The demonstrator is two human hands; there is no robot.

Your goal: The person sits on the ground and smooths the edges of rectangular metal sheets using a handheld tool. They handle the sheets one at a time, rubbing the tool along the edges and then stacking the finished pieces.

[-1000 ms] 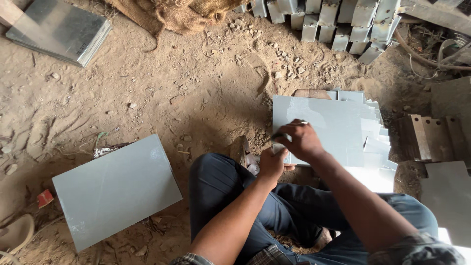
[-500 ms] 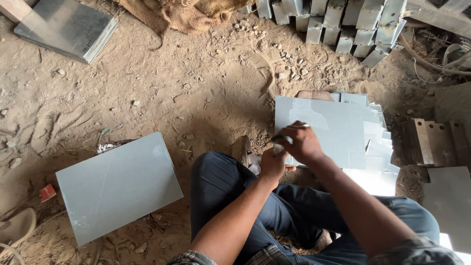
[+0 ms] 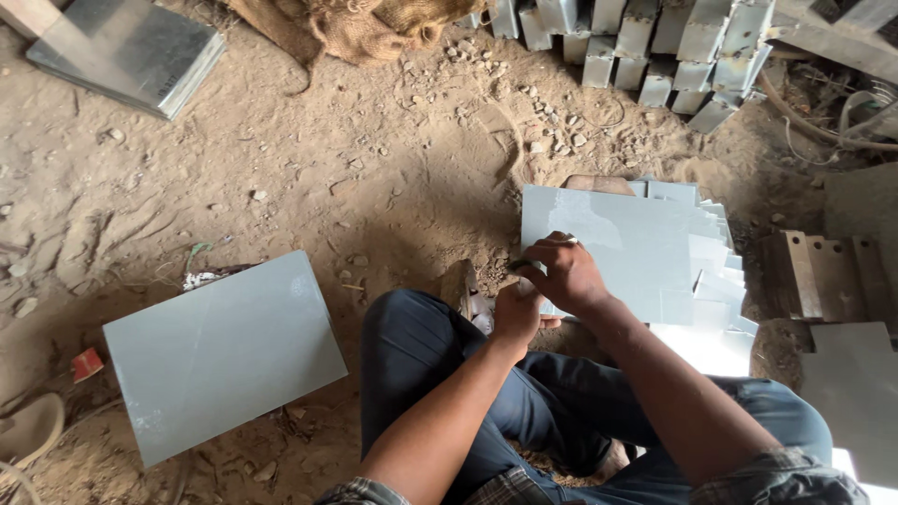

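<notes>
I sit on a dirt floor with my knees in dark jeans. My right hand (image 3: 564, 271) grips the near-left corner of a pale grey metal sheet (image 3: 622, 245), the top one of a stack (image 3: 716, 281) in front of me, with a thin tool-like object between the fingers. My left hand (image 3: 515, 316) is closed just below it at the same corner, touching the sheet's edge. A single grey sheet (image 3: 224, 351) lies flat on the dirt to my left.
Folded grey metal channels (image 3: 655, 42) are lined up at the top. Burlap sacking (image 3: 369, 28) lies beside them. A metal sheet pile (image 3: 126, 47) sits top left. Brackets with holes (image 3: 828, 271) and more sheets (image 3: 856, 393) lie right. Cables (image 3: 842, 112) run top right.
Both hands stay at the sheet's corner with small finger shifts. The view has drifted slightly; nothing else moved.
</notes>
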